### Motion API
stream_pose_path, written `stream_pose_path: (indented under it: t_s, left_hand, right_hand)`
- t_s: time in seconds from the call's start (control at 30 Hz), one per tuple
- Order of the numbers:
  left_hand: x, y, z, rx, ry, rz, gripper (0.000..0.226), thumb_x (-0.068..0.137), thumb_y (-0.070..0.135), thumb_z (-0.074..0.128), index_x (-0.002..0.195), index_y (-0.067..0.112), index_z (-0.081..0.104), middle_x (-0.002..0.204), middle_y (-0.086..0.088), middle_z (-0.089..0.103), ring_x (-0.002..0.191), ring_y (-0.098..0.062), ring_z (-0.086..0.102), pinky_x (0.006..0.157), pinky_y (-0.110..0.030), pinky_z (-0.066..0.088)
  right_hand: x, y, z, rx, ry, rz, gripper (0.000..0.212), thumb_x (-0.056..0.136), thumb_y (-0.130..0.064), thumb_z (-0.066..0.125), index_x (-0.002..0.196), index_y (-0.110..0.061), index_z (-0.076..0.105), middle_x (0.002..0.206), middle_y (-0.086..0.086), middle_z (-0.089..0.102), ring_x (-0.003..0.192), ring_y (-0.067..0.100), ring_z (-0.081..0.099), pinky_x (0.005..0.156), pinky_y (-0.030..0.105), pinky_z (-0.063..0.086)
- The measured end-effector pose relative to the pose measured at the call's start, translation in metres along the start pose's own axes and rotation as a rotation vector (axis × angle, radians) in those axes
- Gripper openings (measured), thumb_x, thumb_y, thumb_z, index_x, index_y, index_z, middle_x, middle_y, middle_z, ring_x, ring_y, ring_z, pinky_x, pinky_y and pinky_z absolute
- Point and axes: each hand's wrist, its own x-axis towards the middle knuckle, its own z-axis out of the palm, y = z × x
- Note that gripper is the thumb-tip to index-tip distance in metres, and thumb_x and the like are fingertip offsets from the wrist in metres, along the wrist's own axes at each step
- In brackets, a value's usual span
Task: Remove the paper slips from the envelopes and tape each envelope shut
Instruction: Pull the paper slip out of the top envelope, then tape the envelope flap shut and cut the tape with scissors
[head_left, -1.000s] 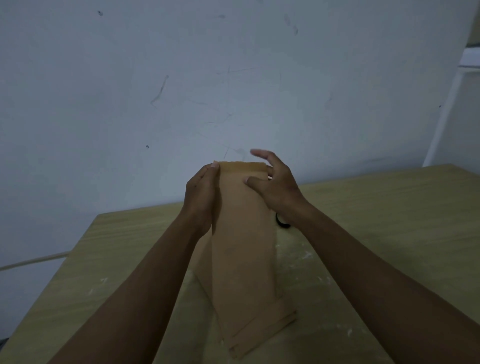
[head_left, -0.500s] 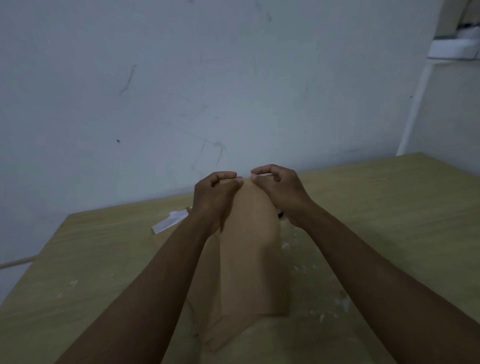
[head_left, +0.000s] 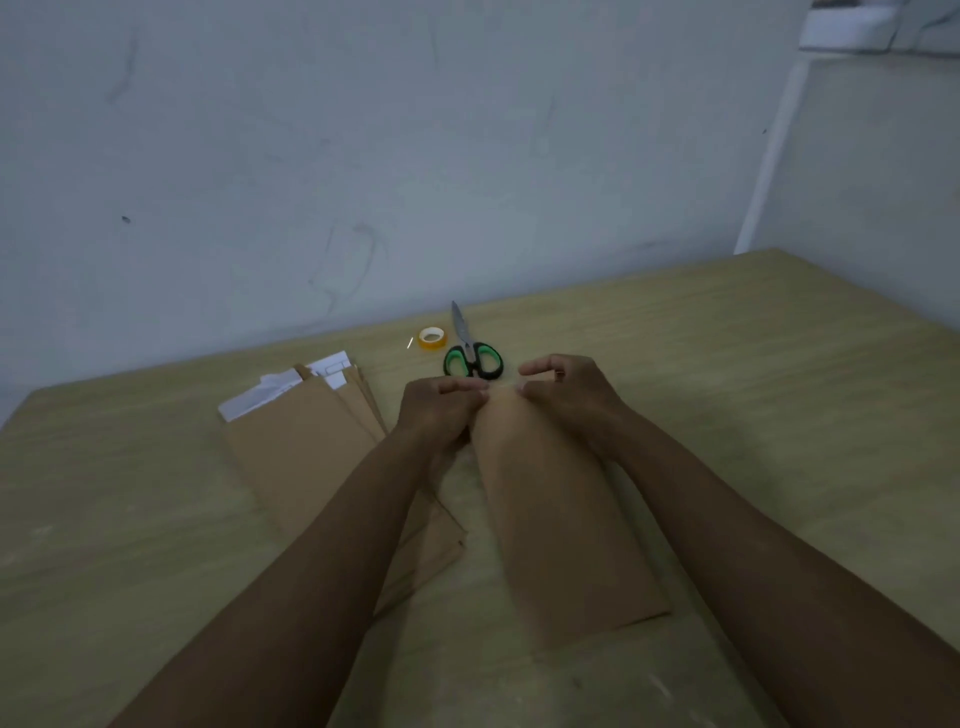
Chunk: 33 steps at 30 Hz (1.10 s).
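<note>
Envelope in hand: brown envelope (head_left: 561, 519) lies lengthwise on the table (head_left: 779, 389) near its front edge, a little right of centre, its far end pointing toward the back edge.
Left hand: left hand (head_left: 441, 410) has its fingers curled onto the far end of that envelope, pinching it from the left side.
Right hand: right hand (head_left: 566, 395) does the same from the right, fingertips meeting the left hand's over the flap end.
Step in hand: by my judgement, folding or pressing down the flap of this envelope; no white slip shows at its mouth, so it looks emptied, though the hands hide the opening itself.
Stack: other envelopes (head_left: 311, 452) lie just left of the one being worked, toward the left edge, partly under the left forearm; white paper slips (head_left: 291, 392) stick out of their far ends, so these are still to do.
Tools: tape roll (head_left: 432, 338) and scissors (head_left: 470, 358) sit just beyond the hands, toward the back edge, close together and untouched.
Next move: probably one hand must keep the flap flat while the other reaches forward for the tape; letting go of both would likely let the flap spring up.
Change since earlier frames: envelope was held raised and steep before, now lowered flat onto the table; the view has tipped down, bringing the tape, scissors and stack into sight.
</note>
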Motion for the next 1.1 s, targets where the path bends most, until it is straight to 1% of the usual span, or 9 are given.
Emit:
stream_pose_path:
  t_s: [0.1,0.2,0.27,0.33,0.53,0.67,0.87,1.0,1.1]
  left_hand:
    - [0.001,-0.008,0.000,0.134,0.031,0.062,0.009,0.085,0.005,0.075,0.085,0.014,0.078,0.092,-0.010,0.074,0.065,-0.009,0.062,0.049,-0.016,0.051]
    - [0.002,-0.011,-0.008,0.377,0.091,0.217,0.010,0.085,0.008,0.073,0.090,0.014,0.079,0.088,0.001,0.072,0.069,0.000,0.062,0.054,-0.004,0.043]
    - [0.004,-0.011,-0.015,0.561,0.084,0.303,0.013,0.085,0.010,0.072,0.092,0.017,0.080,0.093,0.003,0.073,0.086,-0.006,0.065,0.069,-0.009,0.044]
    - [0.005,-0.013,-0.019,0.654,0.060,0.330,0.014,0.083,0.011,0.072,0.090,0.018,0.081,0.091,0.003,0.075,0.087,-0.008,0.066,0.071,-0.014,0.044]
    - [0.011,-0.018,-0.028,0.727,0.035,0.323,0.017,0.082,0.010,0.067,0.089,0.019,0.080,0.088,0.003,0.073,0.083,-0.009,0.065,0.064,-0.014,0.042]
    - [0.020,-0.013,-0.033,0.689,0.082,0.385,0.016,0.084,0.013,0.068,0.094,0.017,0.079,0.086,0.003,0.070,0.083,-0.012,0.065,0.062,-0.016,0.041]
    - [0.062,0.007,-0.045,0.656,0.240,0.419,0.021,0.084,0.014,0.066,0.102,0.019,0.076,0.102,-0.001,0.070,0.089,-0.012,0.060,0.076,-0.021,0.037]
    - [0.091,0.015,-0.054,0.704,0.267,0.464,0.025,0.084,0.014,0.067,0.108,0.016,0.074,0.106,-0.004,0.072,0.096,-0.016,0.064,0.080,-0.020,0.037]
    - [0.106,0.015,-0.057,0.737,0.251,0.499,0.028,0.086,0.013,0.067,0.113,0.013,0.073,0.112,-0.007,0.071,0.104,-0.021,0.064,0.086,-0.024,0.042]
  right_hand:
    - [0.001,0.008,-0.001,-0.194,0.009,-0.111,0.012,0.087,-0.018,0.066,0.096,-0.025,0.070,0.082,-0.012,0.059,0.076,0.006,0.054,0.066,0.019,0.039]
    - [0.000,0.013,0.006,-0.331,0.020,-0.132,0.019,0.084,-0.015,0.059,0.083,-0.031,0.068,0.095,-0.003,0.072,0.089,0.015,0.064,0.079,0.026,0.049]
    - [-0.003,0.018,0.009,-0.414,0.045,-0.139,0.019,0.083,-0.017,0.057,0.084,-0.030,0.071,0.099,-0.003,0.072,0.094,0.019,0.065,0.085,0.034,0.053]
    - [-0.007,0.021,0.011,-0.473,0.079,-0.164,0.019,0.083,-0.020,0.057,0.086,-0.029,0.074,0.099,-0.003,0.069,0.098,0.021,0.062,0.087,0.039,0.051]
    - [-0.005,0.023,0.011,-0.572,0.059,-0.183,0.018,0.084,-0.024,0.053,0.089,-0.030,0.069,0.104,-0.002,0.060,0.104,0.023,0.054,0.090,0.040,0.041]
    - [0.004,0.012,0.023,-0.537,0.192,-0.223,0.013,0.086,-0.032,0.056,0.089,-0.026,0.068,0.101,-0.002,0.063,0.101,0.024,0.056,0.086,0.041,0.044]
    - [0.051,-0.031,0.064,-0.456,0.181,-0.287,0.022,0.089,-0.040,0.056,0.091,-0.025,0.073,0.100,-0.001,0.070,0.101,0.026,0.061,0.085,0.040,0.048]
    - [0.085,-0.039,0.088,-0.525,0.051,-0.327,0.026,0.093,-0.043,0.057,0.107,-0.027,0.072,0.116,0.000,0.066,0.114,0.024,0.054,0.093,0.040,0.042]
    - [0.105,-0.041,0.096,-0.563,0.058,-0.298,0.029,0.095,-0.043,0.054,0.113,-0.026,0.069,0.120,-0.001,0.064,0.117,0.024,0.052,0.092,0.041,0.037]
